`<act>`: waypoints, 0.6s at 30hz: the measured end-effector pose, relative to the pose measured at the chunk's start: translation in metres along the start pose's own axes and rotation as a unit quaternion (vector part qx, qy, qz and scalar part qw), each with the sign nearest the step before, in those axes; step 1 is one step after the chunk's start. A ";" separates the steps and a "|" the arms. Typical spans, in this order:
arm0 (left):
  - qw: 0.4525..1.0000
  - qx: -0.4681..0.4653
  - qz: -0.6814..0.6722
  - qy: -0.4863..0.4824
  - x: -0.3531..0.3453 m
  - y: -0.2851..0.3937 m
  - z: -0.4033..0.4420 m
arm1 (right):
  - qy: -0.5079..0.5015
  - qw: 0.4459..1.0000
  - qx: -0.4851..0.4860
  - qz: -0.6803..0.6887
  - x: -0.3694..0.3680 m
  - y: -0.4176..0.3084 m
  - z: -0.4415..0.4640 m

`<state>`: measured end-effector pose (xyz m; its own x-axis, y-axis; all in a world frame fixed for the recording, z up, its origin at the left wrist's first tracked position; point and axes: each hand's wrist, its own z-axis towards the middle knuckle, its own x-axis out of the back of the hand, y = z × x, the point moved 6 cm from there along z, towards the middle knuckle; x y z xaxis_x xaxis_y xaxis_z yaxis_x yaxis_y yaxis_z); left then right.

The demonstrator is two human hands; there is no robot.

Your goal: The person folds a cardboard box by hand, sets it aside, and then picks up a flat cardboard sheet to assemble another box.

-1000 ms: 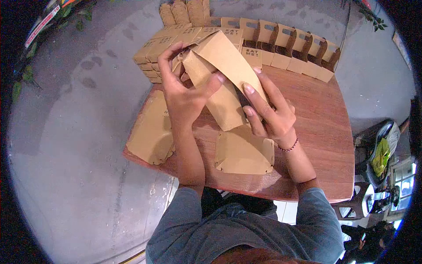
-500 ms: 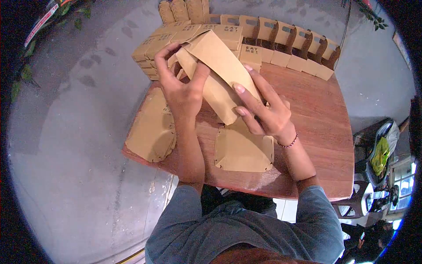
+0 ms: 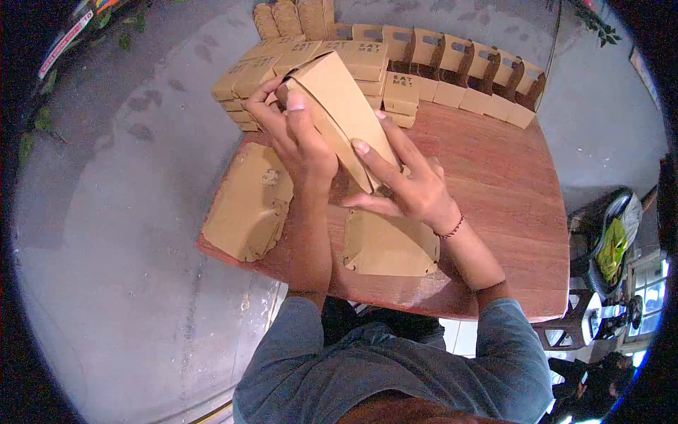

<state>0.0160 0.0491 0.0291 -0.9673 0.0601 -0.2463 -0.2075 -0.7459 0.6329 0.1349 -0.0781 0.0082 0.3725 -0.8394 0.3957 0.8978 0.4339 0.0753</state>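
Note:
A brown cardboard box [image 3: 342,95] is held tilted above the table between both hands. My left hand [image 3: 304,141] grips its left end, the thumb pressed on the side near a flap. Around the lower right end, my right hand [image 3: 409,180] has its fingers on the lid face and its thumb below the corner. Under the hands, a flat cardboard blank [image 3: 392,244] with notched corners lies near the table's front edge. More flat blanks [image 3: 244,205] lie to the left, beside my left forearm.
Closed boxes printed "EAT ME!" [image 3: 371,63] are stacked at the back of the wooden table [image 3: 494,212]. Several open carriers with handle holes [image 3: 452,56] stand in a row at the back right. A chair with a yellow-green bag [image 3: 613,247] is at the right.
The gap along the box's side has narrowed, and the lid lies closer to the body. My left thumb has moved up, out of the gap. My right hand has shifted left and slightly down.

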 end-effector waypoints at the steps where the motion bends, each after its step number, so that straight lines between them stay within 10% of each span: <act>1: 1.000 0.022 -0.010 0.001 -0.001 0.003 0.000 | -0.006 1.000 -0.002 -0.001 -0.001 0.001 -0.001; 6: 0.994 -0.007 0.105 -0.020 0.000 -0.005 0.004 | -0.009 1.000 -0.013 0.007 0.010 0.015 0.003; 8: 0.970 -0.236 0.059 -0.008 -0.001 0.019 0.007 | 0.008 1.000 0.026 0.009 0.021 0.016 0.007; 12: 0.974 -0.092 -0.086 -0.191 -0.001 0.029 0.005 | 0.007 0.997 0.036 0.064 0.038 0.007 0.014; 18: 0.957 -0.123 -0.025 -0.263 -0.021 0.032 -0.011 | 0.097 0.985 -0.058 0.127 0.055 0.023 0.013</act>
<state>0.0316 0.0168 0.0465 -0.9102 0.3764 0.1729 -0.2766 -0.8630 0.4228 0.1732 -0.1101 0.0432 0.6170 -0.7597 0.2052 0.7860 0.6077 -0.1134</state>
